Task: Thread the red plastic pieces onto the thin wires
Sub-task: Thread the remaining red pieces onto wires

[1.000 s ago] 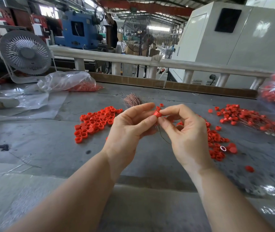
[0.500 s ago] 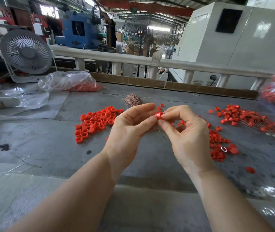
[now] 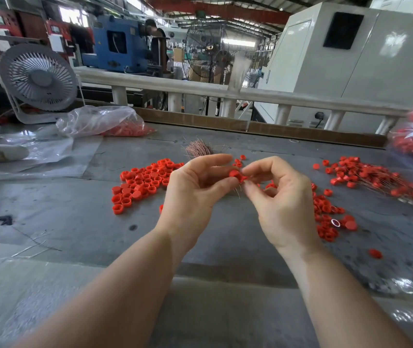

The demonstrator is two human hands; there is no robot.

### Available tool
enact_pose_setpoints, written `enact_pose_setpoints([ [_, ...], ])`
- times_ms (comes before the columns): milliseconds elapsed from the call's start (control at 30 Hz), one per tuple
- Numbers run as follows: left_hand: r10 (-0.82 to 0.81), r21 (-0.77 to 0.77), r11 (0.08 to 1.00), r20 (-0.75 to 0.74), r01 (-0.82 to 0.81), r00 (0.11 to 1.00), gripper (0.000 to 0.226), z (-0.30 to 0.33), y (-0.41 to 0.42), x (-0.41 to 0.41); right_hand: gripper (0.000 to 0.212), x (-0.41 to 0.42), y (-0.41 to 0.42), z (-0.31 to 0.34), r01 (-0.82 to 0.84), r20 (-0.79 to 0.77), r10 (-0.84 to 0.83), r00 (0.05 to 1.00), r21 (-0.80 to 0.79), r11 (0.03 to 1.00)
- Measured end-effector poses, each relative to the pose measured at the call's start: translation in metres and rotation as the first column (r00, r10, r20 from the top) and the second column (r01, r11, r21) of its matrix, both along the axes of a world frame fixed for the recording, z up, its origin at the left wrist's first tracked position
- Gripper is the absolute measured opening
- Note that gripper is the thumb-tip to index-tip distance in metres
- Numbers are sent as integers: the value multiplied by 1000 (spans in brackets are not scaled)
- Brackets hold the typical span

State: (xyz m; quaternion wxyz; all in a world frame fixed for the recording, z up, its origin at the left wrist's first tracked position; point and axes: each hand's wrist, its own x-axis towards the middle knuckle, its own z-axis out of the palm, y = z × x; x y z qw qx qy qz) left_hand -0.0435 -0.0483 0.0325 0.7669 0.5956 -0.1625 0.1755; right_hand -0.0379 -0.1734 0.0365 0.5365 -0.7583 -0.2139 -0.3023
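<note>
While your left hand (image 3: 190,194) pinched a small red plastic cap (image 3: 235,175) between thumb and forefinger, your right hand (image 3: 282,199) curled its thumb and forefinger against the same cap from the three o'clock side. Thin metal wires (image 3: 236,190) hung just below the cap, between your hands. At nine o'clock lay a pile of loose red plastic caps (image 3: 141,184) on the grey worktable (image 3: 74,212); at two o'clock lay a heap of red caps already on wires (image 3: 368,177). At twelve o'clock sat a coppery bundle of wire strands (image 3: 199,148).

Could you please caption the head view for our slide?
Both hands, left hand and right hand, pinch a red plastic piece above the grey table.
</note>
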Motion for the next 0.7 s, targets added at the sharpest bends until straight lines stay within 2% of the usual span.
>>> enact_pose_setpoints([
  [67,25,44,999,24,-26,999,33,1,-2,-1,26,2,-1,1,-38,-73,43,996,67,997],
  [200,40,71,996,60,-44,997,35,1,-1,-3,20,4,-1,1,-200,-221,244,944,206,958],
  [433,97,149,983,89,-110,991,38,1,-2,-5,22,2,-3,3,-286,-252,379,890,338,896],
  [567,216,208,950,109,-235,970,41,1,-3,-4,24,1,-4,4,-294,-282,410,867,375,879],
  [700,261,242,928,113,-281,959,32,2,-3,-3,24,1,-4,4,-298,-279,433,857,417,859],
])
